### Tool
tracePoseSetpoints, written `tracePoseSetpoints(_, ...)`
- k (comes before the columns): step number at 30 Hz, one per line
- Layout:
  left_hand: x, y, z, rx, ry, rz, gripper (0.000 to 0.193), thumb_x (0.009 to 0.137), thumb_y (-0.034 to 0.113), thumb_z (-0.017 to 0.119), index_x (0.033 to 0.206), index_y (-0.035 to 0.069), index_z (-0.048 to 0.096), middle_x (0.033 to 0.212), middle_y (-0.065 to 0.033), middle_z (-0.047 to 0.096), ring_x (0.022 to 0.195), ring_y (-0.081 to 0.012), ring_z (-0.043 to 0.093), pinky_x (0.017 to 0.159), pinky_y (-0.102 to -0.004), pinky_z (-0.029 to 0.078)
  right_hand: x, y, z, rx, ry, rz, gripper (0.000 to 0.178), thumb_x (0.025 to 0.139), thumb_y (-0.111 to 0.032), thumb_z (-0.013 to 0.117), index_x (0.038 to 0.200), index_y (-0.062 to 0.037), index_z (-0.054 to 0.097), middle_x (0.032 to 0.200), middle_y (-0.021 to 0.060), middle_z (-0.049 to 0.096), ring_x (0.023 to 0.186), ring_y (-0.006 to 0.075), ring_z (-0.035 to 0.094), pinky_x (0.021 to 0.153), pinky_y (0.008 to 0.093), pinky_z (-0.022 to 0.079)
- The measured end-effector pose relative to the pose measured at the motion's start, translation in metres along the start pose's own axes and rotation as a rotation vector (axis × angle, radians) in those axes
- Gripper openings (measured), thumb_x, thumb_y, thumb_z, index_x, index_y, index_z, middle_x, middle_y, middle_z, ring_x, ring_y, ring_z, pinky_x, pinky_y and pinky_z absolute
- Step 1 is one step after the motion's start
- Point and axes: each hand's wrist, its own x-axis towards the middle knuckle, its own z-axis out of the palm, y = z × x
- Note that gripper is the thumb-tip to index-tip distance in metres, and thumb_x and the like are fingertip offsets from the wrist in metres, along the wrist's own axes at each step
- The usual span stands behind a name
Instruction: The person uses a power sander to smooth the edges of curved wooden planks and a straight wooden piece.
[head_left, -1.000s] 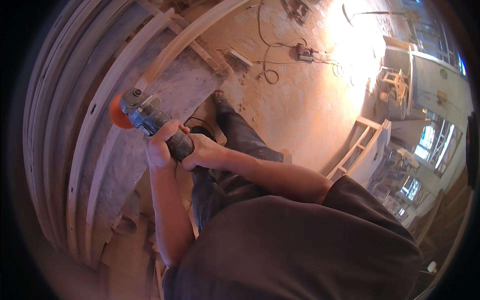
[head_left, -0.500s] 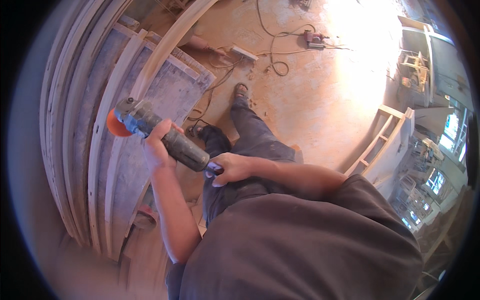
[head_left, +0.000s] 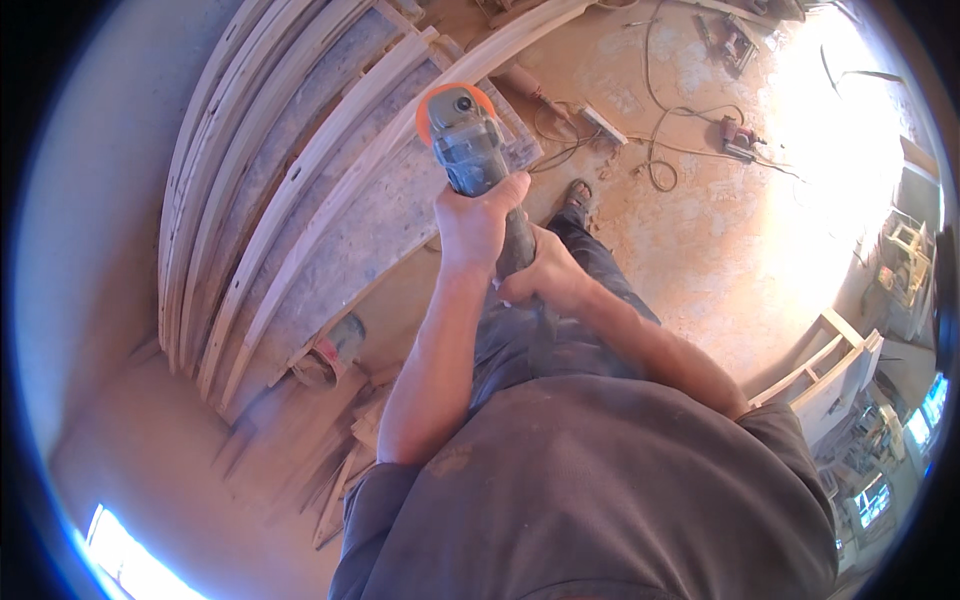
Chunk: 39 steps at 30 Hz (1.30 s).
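Observation:
Both my hands are on an angle grinder with a grey body and an orange disc at its head. My left hand wraps round the body just behind the gear head. Farther back, my right hand is closed round the rear end of the tool. The grinder's head points away from me, over a long pale wooden strip that lies on a greyish bench top. Whether the disc touches the wood, I cannot tell.
Several long wooden strips lie side by side at the left. On the dusty floor are a red power tool, a white power strip and loose cords. A wooden frame stands at right. Scrap boards lie lower left.
The grinder has swung to the right in view and its head now points more straight ahead. My right hand has moved from its tail end to a grip round the rear body.

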Motion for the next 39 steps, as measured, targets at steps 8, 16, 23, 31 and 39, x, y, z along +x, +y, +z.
tracePoseSetpoints(8, -0.007, 0.007, -0.036, -0.16, -0.247, -0.156, 0.024, 0.08, 0.017, 0.081, 0.092, 0.0, 0.069, 0.084, -0.0095, 0.069, 0.074, -0.021, 0.068, 0.07, -0.0356, 0.056, -0.001, 0.013, 0.027, 0.141, -0.083, -0.009, 0.035, 0.059, 0.003, 0.075, 0.093, -0.0028, 0.065, 0.079, 0.0063, 0.066, 0.066, 0.0173, 0.064, 0.058, 0.0318, 0.05)
tracePoseSetpoints(16, 0.012, -0.032, -0.098, -0.36, -0.383, -0.274, 0.03, 0.08, 0.016, 0.077, 0.102, 0.001, 0.063, 0.086, -0.0149, 0.067, 0.082, -0.0282, 0.066, 0.089, -0.0418, 0.054, 0.019, 0.043, 0.054, -0.051, -0.096, -0.055, 0.036, 0.064, -0.005, 0.078, 0.097, -0.002, 0.064, 0.084, 0.0042, 0.065, 0.071, 0.013, 0.064, 0.06, 0.0294, 0.051)
tracePoseSetpoints(23, 0.016, -0.01, -0.157, -0.459, -0.313, -0.052, 0.042, 0.078, 0.012, 0.077, 0.114, 0.003, 0.056, 0.089, -0.0127, 0.065, 0.081, -0.027, 0.065, 0.083, -0.0414, 0.054, 0.034, 0.086, 0.06, -0.09, -0.36, 0.004, 0.04, 0.076, -0.012, 0.085, 0.109, 0.0003, 0.066, 0.09, 0.0029, 0.068, 0.084, 0.0147, 0.066, 0.076, 0.0327, 0.054)
tracePoseSetpoints(31, 0.025, 0.037, -0.219, -0.465, -0.195, 0.187, 0.043, 0.078, 0.019, 0.082, 0.112, 0.006, 0.06, 0.095, -0.0085, 0.063, 0.088, -0.0244, 0.061, 0.085, -0.0428, 0.051, 0.009, 0.112, -0.044, -1.157, 0.038, -0.078, 0.024, 0.082, -0.03, 0.071, 0.093, -0.0092, 0.076, 0.092, 0.0146, 0.074, 0.085, 0.0335, 0.071, 0.076, 0.0422, 0.055)
tracePoseSetpoints(39, 0.024, 0.034, -0.243, -0.533, -0.074, 0.239, 0.032, 0.084, 0.017, 0.078, 0.108, 0.006, 0.061, 0.096, -0.0089, 0.064, 0.087, -0.0241, 0.061, 0.085, -0.0427, 0.05, -0.09, -0.019, -0.214, -1.568, 0.998, -0.201, 0.008, 0.09, -0.02, 0.068, 0.093, -0.0131, 0.066, 0.084, 0.0138, 0.074, 0.081, 0.0384, 0.071, 0.074, 0.0473, 0.056)
